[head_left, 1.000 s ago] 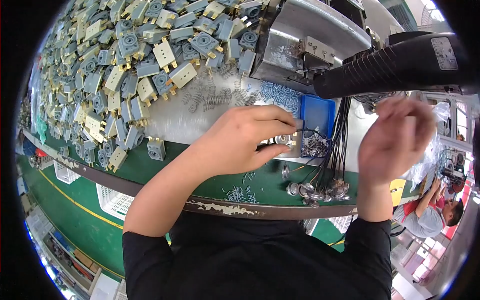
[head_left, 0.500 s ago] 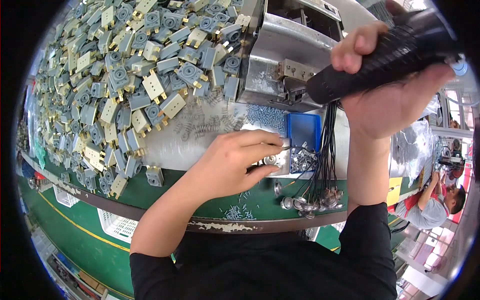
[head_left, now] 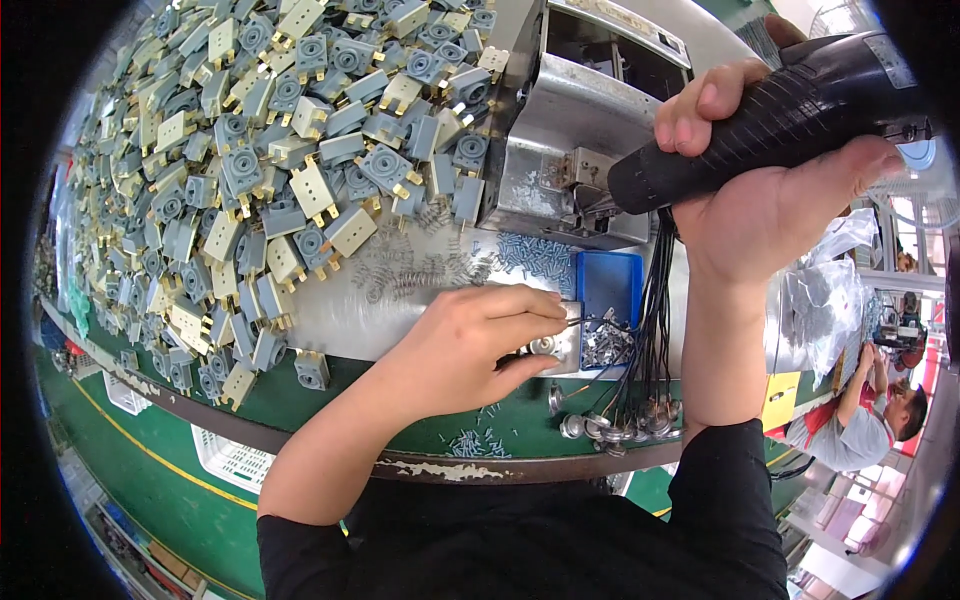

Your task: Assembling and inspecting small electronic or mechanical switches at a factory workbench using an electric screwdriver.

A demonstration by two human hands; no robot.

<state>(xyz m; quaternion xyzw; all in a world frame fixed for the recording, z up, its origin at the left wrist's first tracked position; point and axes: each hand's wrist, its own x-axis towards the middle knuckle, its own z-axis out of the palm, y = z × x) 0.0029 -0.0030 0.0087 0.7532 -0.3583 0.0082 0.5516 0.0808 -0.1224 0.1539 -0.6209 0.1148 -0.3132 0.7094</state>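
Bringing right hand (head_left: 745, 235) onto tool (head_left: 735, 135) since a second ago, now clamping fingers around it; curling left hand (head_left: 470, 345) about part (head_left: 543, 346) near tray (head_left: 605, 282), not showing whether clamped; seemingly preparing to fasten, calling for lowering tool.

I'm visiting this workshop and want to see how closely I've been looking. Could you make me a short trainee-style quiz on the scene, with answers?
1. Which of the person's hands is wrapped around the black tool?
2. True or false: the blue tray lies to the left of the big heap of grey and cream blocks.
3. Fill in the blank: thin, coiled metal ____ lie between the heap and the left hand.

Key:
1. The right hand.
2. False; the tray is to the right of the heap.
3. Springs.
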